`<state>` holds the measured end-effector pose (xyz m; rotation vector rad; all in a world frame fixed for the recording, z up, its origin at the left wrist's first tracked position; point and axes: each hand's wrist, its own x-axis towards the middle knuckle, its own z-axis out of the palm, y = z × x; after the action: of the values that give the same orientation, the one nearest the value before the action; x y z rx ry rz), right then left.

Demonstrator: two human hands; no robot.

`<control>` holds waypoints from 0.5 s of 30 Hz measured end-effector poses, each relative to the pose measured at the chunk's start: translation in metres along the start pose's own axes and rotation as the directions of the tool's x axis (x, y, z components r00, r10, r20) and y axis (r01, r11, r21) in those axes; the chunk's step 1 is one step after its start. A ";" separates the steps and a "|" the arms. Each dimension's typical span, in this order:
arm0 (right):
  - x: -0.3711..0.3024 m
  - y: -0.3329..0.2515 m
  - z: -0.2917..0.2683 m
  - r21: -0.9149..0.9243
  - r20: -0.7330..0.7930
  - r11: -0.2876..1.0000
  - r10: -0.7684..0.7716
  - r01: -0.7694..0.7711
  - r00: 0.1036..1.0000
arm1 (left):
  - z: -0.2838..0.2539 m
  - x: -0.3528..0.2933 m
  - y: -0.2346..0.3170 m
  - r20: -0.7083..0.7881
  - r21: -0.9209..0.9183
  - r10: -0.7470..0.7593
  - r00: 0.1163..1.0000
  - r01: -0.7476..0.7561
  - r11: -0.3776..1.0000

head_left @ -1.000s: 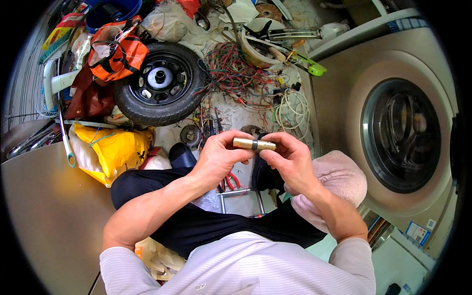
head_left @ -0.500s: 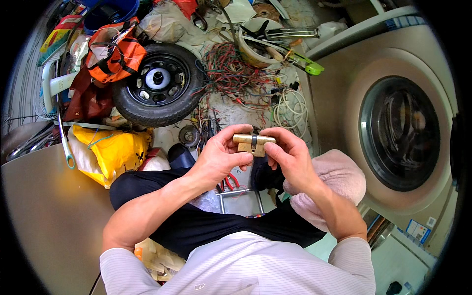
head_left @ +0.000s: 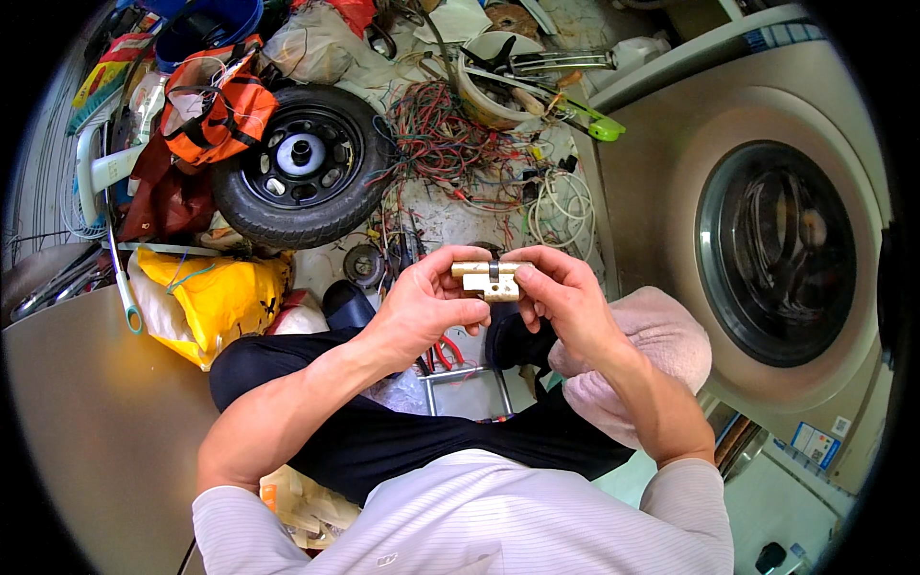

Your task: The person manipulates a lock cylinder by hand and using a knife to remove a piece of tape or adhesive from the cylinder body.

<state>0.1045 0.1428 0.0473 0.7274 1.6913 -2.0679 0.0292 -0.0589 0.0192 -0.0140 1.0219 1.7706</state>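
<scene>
Between my two hands, above my lap, is a brass lock cylinder [head_left: 487, 286] with a dark band around its middle. My left hand [head_left: 426, 302] grips its left end, thumb below and fingers curled behind. At the other end, my right hand [head_left: 563, 295] pinches it with the thumb on its front face and the index finger along the top. The cylinder lies level, its flat lower part facing down. Beneath my hands, red-handled pliers [head_left: 447, 353] show near a metal frame [head_left: 468, 374] on the floor.
A washing machine [head_left: 661, 220] stands close on the right, a pink cloth [head_left: 640, 350] over my right knee. Ahead lie a wheel with a tyre [head_left: 297, 225], tangled wires [head_left: 446, 134] and a tool bucket [head_left: 484, 107]. A yellow bag [head_left: 216, 297] sits at the left.
The lock cylinder has tilted slightly in my fingers, and its lower face catches more light. Both hands keep their hold and barely move.
</scene>
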 end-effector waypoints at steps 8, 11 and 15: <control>-0.001 -0.001 0.003 0.018 -0.015 1.000 -0.024 0.025 1.000 | 0.000 0.000 0.000 -0.024 0.027 -0.009 1.000 0.009 1.000; -0.003 -0.003 0.005 -0.002 -0.015 0.999 -0.032 0.032 0.999 | 0.001 0.000 0.000 -0.031 0.040 0.002 1.000 -0.001 0.999; -0.003 -0.005 0.005 -0.010 -0.011 1.000 -0.012 0.012 1.000 | -0.001 0.000 -0.003 -0.025 0.035 -0.002 1.000 0.003 0.999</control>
<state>0.1034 0.1389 0.0535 0.7283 1.7140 -2.0662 0.0309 -0.0595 0.0166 -0.0154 1.0710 1.7539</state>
